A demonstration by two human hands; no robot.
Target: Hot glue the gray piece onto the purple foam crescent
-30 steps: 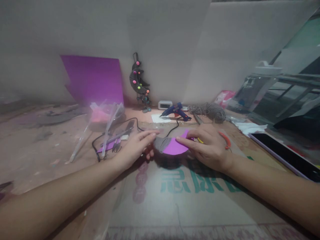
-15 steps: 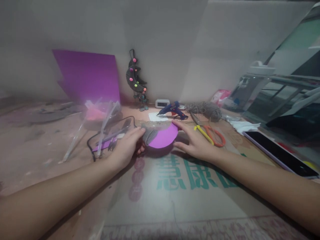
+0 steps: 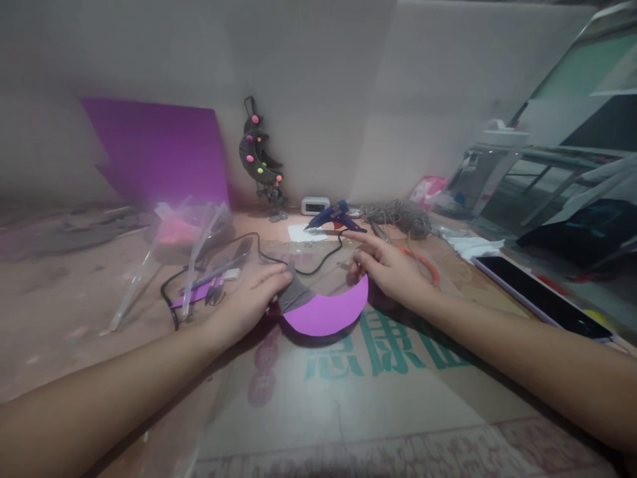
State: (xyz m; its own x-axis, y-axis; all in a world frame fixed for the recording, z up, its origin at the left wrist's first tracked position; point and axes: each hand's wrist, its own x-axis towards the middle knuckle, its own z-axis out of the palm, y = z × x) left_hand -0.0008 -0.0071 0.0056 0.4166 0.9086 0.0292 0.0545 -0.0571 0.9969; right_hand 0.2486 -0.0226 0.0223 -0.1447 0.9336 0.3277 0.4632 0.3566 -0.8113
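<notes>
A purple paper crescent (image 3: 331,313) is held above the cardboard with its horns pointing up. Grey yarn (image 3: 294,292) is wrapped around its left end. My left hand (image 3: 259,289) grips that wrapped end, thumb on top. At the other horn is my right hand (image 3: 385,265), its index finger stretched out to the left and the other fingers curled in towards the thumb. Whatever those curled fingers hold is too small to make out. Behind the hands, a blue glue gun (image 3: 332,216) rests with its nozzle over a white piece (image 3: 303,233).
A decorated grey crescent (image 3: 256,156) hangs on the wall beside purple sheets (image 3: 164,153). Grey yarn ball (image 3: 414,220), orange-handled scissors (image 3: 425,264) and a phone (image 3: 540,299) are right. Glue sticks (image 3: 142,282) and a black cord (image 3: 313,271) lie left and centre.
The crescent has come nearer and tilted, so its inner curve now shows. My right hand has gone from spread fingers at its edge to curled fingers beside the right horn.
</notes>
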